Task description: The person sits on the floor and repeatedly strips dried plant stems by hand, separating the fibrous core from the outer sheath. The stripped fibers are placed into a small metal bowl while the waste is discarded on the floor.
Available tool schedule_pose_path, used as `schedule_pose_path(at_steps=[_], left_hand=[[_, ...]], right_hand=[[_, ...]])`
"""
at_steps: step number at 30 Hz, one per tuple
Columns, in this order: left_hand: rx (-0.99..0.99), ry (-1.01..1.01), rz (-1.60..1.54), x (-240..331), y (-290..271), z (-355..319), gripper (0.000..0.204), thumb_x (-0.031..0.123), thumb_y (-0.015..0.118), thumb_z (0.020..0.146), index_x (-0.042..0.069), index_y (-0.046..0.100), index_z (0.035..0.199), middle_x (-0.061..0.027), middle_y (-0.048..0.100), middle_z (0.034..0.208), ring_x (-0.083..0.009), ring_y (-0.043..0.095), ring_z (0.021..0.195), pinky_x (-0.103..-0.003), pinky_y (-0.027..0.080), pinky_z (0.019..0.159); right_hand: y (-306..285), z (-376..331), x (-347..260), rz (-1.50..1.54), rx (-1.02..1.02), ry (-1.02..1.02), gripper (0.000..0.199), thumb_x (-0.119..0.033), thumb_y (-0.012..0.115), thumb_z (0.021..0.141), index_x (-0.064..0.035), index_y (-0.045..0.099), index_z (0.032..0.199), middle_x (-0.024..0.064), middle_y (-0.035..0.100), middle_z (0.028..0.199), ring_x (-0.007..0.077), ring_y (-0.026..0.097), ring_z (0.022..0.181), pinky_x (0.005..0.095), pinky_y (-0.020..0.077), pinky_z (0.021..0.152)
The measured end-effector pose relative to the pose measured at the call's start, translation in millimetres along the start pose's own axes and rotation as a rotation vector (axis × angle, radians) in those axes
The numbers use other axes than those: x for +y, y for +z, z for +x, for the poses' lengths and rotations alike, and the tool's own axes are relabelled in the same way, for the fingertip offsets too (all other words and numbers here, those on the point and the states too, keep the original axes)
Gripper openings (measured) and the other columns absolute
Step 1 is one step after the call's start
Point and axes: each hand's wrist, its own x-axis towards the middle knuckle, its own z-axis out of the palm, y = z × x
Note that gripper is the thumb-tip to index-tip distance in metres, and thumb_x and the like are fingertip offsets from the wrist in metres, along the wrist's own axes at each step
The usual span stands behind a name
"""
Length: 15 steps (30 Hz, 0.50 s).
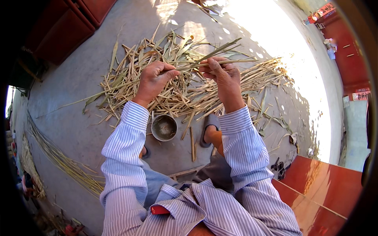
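A long dry plant stalk (192,66) stretches between my hands above a heap of cut stalks. My left hand (155,80) pinches it between thumb and fingers, and a thin end trails from that side toward the lower left. With thumb and fingers closed, my right hand (225,76) grips the same stalk farther along. A greenish leaf strip (220,48) sticks up from it at an angle near the right fingers. Beneath both hands spreads the heap of dry stalks and leaves (130,74), with longer stalks (260,74) lying together on its right side.
A metal pot (164,128) with liquid stands on the concrete floor (78,102) between my feet. Long thin stalks (63,151) lie at the left. A red chair-like piece (65,31) is at the far left, and a glossy reddish panel (315,188) at the near right.
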Motion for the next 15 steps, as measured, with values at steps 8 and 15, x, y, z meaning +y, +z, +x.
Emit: schedule_pose_path(at_steps=[8,15], left_hand=[[0.539,-0.155,-0.113,-35.7,-102.1,22.1,0.029,0.03,0.074,0.084,0.004,0.067,0.094,-0.0065,0.07,0.085,-0.0154,0.064,0.077,-0.028,0.047,0.076],[0.254,0.258,0.94,-29.3,-74.6,11.0,0.027,0.032,0.071,0.083,0.006,0.068,0.091,-0.0098,0.069,0.089,-0.025,0.063,0.087,-0.039,0.047,0.079]], right_hand=[[-36.0,5.4,1.7,-0.083,0.133,0.054,0.021,-0.017,0.062,0.094,0.0016,0.064,0.104,0.0114,0.071,0.093,0.0172,0.069,0.08,0.026,0.0566,0.069],[-34.3,6.2,0.6,-0.049,0.144,0.071,0.025,-0.019,0.064,0.093,0.0021,0.062,0.106,0.0139,0.07,0.093,0.0185,0.07,0.079,0.0251,0.0568,0.066]])
